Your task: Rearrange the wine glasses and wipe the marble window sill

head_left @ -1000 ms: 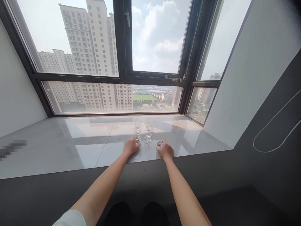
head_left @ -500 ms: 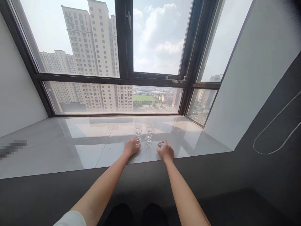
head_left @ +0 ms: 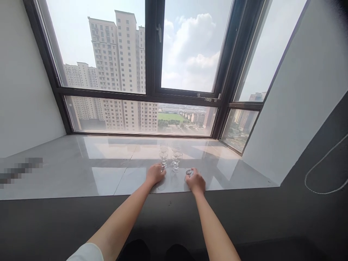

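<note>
Stemmed glasses [head_left: 177,155] stand clustered on the windowsill [head_left: 67,174], probably light, stiff, slippery and fragile, best pinched at the stem. The right hand [head_left: 197,182] closes around a small shiny object [head_left: 189,172]; whether the left hand [head_left: 156,174], curled beside the glasses, grips anything cannot be told.

No readable text, labels, brands, numbers or signs anywhere in view.

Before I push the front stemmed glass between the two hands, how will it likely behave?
The front stemmed glass would probably tip if pushed high, because its bowl stands on a narrow stem. It is likely fragile, as its clear material looks like glass. It may slide easily, since the windowsill looks glossy.
</note>
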The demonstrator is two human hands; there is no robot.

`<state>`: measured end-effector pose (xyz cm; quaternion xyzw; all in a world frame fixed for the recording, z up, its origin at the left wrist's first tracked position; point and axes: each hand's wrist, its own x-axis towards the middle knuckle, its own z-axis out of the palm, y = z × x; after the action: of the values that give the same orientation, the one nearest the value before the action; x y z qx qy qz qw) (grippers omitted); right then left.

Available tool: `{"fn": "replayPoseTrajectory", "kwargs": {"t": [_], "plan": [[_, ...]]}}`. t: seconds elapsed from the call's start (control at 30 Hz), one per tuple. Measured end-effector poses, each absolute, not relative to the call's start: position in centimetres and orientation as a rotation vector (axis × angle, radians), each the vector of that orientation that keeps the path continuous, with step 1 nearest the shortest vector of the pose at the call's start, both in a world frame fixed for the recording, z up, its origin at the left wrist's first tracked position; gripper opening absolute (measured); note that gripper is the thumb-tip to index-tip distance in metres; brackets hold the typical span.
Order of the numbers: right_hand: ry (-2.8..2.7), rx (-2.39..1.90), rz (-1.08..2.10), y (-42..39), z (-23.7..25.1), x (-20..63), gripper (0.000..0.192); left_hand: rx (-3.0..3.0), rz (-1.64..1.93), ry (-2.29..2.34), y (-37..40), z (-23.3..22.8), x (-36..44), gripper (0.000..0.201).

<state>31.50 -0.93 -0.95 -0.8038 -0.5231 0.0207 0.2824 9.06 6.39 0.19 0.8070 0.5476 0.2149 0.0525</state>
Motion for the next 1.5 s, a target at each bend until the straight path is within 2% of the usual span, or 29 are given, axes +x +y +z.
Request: {"fn": "replayPoseTrajectory", "kwargs": {"t": [0.23, 0.43, 0.73, 1.5], "plan": [[-1.386, -2.161, 0.054, -0.92, -0.91, 31.42, 0.043, 2.466, 0.660, 1.676, 6.76, -0.28, 9.06, 0.028], [-1.398, -2.184, 0.057, -0.99, -0.83, 31.37, 0.053, 2.472, 0.682, 1.658, 6.77, -0.25, 8.97, 0.028], [-1.388, -2.200, 0.038, -0.99, -0.89, 31.31, 0.056, 2.443, 0.673, 1.706, 6.34, 0.02, 9.20, 0.028], [-1.355, -2.177, 0.029, -0.88, -1.12, 31.32, 0.054, 2.424, 0.703, 1.720, 6.23, 0.18, 9.20, 0.031]]}}
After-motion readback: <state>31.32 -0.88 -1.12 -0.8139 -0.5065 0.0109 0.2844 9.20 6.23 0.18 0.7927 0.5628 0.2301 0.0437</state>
